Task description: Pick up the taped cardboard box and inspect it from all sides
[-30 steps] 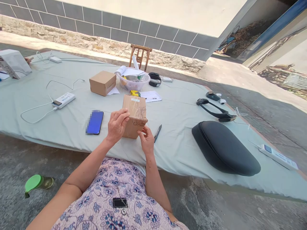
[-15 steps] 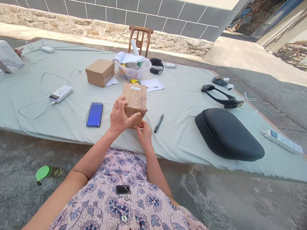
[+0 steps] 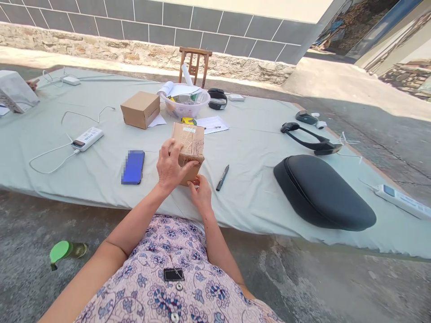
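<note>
A small brown cardboard box (image 3: 192,142) with dark scribbled lines and a pale printed strip on top stands near the table's front edge. My left hand (image 3: 171,165) grips its upper left part, fingers on the top and thumb across the near face. Low at the near right corner, my right hand (image 3: 201,193) pinches the box, its fingertips partly hidden. A black marker (image 3: 222,177) lies to the right of the box, and a phone with a blue screen (image 3: 134,167) to the left.
Behind are another cardboard box (image 3: 139,110), a pink basin (image 3: 185,109) of papers and tools, a yellow tape measure (image 3: 188,121) and a sheet (image 3: 213,124). A white power bank (image 3: 88,139) is left; a black cushion-like case (image 3: 325,193) and black headset (image 3: 311,140) are right.
My left hand has shifted slightly, its fingers now further over the box top. The whole view has tilted a little, so the table things appear lower.
</note>
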Available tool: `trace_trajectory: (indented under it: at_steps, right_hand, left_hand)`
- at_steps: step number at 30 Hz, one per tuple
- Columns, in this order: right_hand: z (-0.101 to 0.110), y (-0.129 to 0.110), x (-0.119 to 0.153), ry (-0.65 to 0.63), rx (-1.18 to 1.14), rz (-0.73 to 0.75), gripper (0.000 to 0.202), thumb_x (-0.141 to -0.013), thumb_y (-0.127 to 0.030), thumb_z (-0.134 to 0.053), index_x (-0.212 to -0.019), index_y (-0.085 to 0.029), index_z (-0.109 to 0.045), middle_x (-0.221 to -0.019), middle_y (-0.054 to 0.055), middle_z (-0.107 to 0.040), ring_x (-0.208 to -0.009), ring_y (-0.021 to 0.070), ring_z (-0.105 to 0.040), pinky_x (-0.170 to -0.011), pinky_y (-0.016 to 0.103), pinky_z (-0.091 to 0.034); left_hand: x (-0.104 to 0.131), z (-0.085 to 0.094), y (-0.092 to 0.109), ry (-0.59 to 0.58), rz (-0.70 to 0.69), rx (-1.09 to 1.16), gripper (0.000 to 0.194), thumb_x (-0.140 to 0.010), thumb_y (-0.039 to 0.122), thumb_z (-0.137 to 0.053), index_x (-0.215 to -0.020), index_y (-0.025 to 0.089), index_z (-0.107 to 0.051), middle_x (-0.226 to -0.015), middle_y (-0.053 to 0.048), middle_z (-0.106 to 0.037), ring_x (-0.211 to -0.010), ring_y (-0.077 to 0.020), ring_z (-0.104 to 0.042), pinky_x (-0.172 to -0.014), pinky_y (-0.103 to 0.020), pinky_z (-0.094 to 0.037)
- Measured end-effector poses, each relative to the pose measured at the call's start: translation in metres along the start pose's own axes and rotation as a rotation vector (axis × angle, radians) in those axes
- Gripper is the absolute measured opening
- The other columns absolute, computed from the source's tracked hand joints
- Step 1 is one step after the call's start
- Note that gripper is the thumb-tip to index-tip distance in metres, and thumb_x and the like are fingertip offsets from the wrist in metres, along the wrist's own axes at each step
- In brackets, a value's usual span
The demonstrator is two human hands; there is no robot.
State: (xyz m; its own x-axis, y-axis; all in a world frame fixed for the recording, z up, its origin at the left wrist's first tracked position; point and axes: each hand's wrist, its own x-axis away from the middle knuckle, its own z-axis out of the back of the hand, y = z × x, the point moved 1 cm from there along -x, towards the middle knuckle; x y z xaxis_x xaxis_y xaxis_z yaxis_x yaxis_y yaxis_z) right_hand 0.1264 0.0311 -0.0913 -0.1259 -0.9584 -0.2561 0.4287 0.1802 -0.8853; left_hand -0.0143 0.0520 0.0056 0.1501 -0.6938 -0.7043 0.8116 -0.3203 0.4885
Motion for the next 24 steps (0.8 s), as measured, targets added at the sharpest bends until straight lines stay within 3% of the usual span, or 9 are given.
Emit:
trace_trajectory:
  at_steps: [13, 16, 19, 21, 24]
  right_hand:
    - [-0.007, 0.004, -0.009, 0.013, 0.006, 0.001, 0.042, -0.084, -0.041, -0.057, -0.119, -0.018, -0.061, -0.112, 0.013, -0.069, -0.089, 0.0228, -0.07, -0.067, 0.035, -0.056]
    - [0.002, 0.005, -0.016, -0.091, 0.02, 0.037, 0.047, -0.087, -0.045, -0.056, -0.125, -0.018, -0.061, -0.115, 0.014, -0.069, -0.089, 0.0225, -0.07, -0.071, 0.036, -0.056]
    - [0.023, 0.012, -0.029, -0.18, 0.055, 0.059, 0.047, -0.09, -0.053, -0.052, -0.12, -0.019, -0.067, -0.111, 0.013, -0.072, -0.095, 0.0244, -0.068, -0.081, 0.041, -0.056]
    - [0.044, 0.021, -0.041, -0.057, 0.128, 0.087, 0.049, -0.09, -0.057, -0.049, -0.111, -0.018, -0.071, -0.112, 0.015, -0.071, -0.103, 0.0277, -0.065, -0.09, 0.047, -0.053]
    - [0.072, 0.037, -0.057, 0.196, 0.31, 0.083, 0.048, -0.087, -0.053, -0.054, -0.112, -0.017, -0.071, -0.12, 0.02, -0.064, -0.119, 0.0341, -0.056, -0.102, 0.057, -0.043]
  left_hand:
    - [-0.008, -0.014, -0.009, 0.025, -0.014, -0.001, 0.063, -0.075, 0.061, -0.075, -0.122, 0.022, -0.058, -0.14, -0.017, -0.054, -0.128, -0.0325, -0.056, -0.089, -0.04, -0.058]
    - [-0.012, -0.018, -0.011, 0.014, -0.006, -0.004, 0.062, -0.075, 0.06, -0.075, -0.121, 0.022, -0.059, -0.14, -0.017, -0.054, -0.127, -0.0329, -0.056, -0.087, -0.041, -0.058]
    - [-0.013, -0.018, -0.014, -0.033, -0.024, -0.011, 0.061, -0.077, 0.057, -0.075, -0.124, 0.022, -0.059, -0.143, -0.018, -0.053, -0.129, -0.0332, -0.055, -0.088, -0.04, -0.058]
    - [-0.014, -0.016, -0.017, -0.076, -0.035, -0.018, 0.06, -0.079, 0.054, -0.074, -0.127, 0.022, -0.058, -0.145, -0.018, -0.051, -0.13, -0.0332, -0.054, -0.088, -0.04, -0.058]
    - [-0.017, -0.015, -0.02, -0.139, -0.04, -0.02, 0.06, -0.081, 0.049, -0.074, -0.131, 0.023, -0.056, -0.148, -0.018, -0.048, -0.133, -0.0334, -0.052, -0.085, -0.038, -0.059]
